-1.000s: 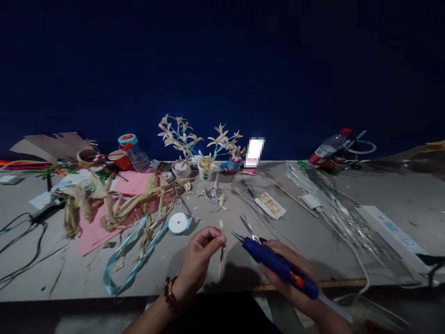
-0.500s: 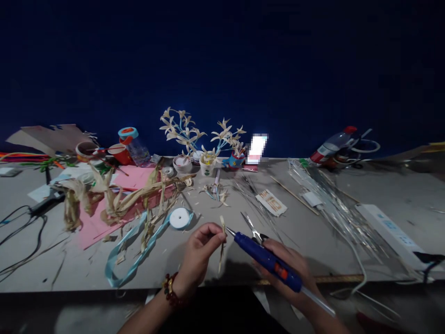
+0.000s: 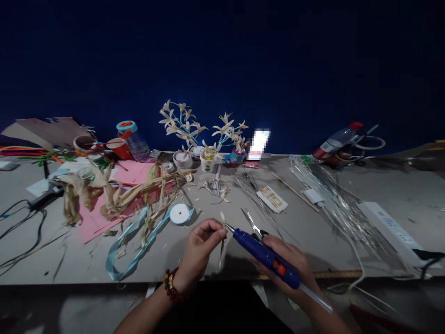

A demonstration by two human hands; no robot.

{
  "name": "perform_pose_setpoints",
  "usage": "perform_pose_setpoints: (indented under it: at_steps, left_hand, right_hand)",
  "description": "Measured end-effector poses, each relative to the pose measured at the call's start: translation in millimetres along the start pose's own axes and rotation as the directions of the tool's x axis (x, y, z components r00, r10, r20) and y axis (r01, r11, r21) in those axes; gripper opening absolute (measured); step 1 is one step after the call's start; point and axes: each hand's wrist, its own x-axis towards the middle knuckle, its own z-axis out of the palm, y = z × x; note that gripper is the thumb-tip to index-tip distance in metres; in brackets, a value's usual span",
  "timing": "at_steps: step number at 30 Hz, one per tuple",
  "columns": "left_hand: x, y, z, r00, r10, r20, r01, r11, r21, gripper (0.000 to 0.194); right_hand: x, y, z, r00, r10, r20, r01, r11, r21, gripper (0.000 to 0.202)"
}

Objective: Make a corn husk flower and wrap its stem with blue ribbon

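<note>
Between the thumb and fingers of my left hand point(image 3: 205, 241) I pinch a thin strip of dried corn husk point(image 3: 221, 253), held upright. My right hand point(image 3: 292, 260) is wrapped round a blue hot glue gun point(image 3: 260, 253) with an orange switch; a clear glue stick point(image 3: 316, 297) sticks out of its back end. The gun's metal tip is at the husk strip, close by my left fingertips; whether it touches cannot be told. Scissors point(image 3: 253, 223) lie just beyond the gun, their handles partly hidden by it and my right hand.
Dried corn husks point(image 3: 114, 199) lie over pink paper point(image 3: 91, 225) on the left, near a light blue ribbon roll point(image 3: 180, 214). Husk flowers point(image 3: 187, 125) stand in cups at the back. Wires point(image 3: 333, 204) and a white power strip point(image 3: 389, 232) are on the right.
The view has shifted slightly. The glue gun's tip stays by the husk strip, and both hands keep nearly the same pose and hold.
</note>
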Motion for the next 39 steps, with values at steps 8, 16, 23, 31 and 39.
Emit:
perform_pose_setpoints:
  at_steps: [8,16,23,31,39]
  left_hand:
    - [-0.2,0.2,-0.2,1.0,-0.003,0.011,0.003,1.0,-0.019,0.016]
    - [-0.1,-0.5,-0.9,1.0,0.003,0.01,-0.003,1.0,-0.013,0.017]
    - [-0.4,-0.8,-0.1,1.0,0.007,0.001,-0.007,1.0,-0.021,0.018]
    - [-0.5,-2.8,-1.8,1.0,0.003,0.005,-0.003,1.0,-0.03,0.016]
    - [-2.1,-0.5,-0.1,1.0,-0.003,0.004,0.003,0.999,-0.044,0.017]
  right_hand:
    - [-2.3,0.9,1.1,1.0,0.02,0.009,-0.02,1.0,0.005,0.016]
    - [-4.4,3.5,2.4,1.0,0.006,0.02,-0.006,1.0,-0.024,0.014]
    - [-3.4,2.5,-0.3,0.999,0.019,0.026,-0.019,1.0,-0.007,0.012]
    - [-7.4,5.1,3.0,0.999,-0.005,0.043,0.006,0.999,-0.035,0.014]
    - [-13.2,11.0,3.2,0.996,0.016,0.087,-0.01,0.998,-0.063,0.012]
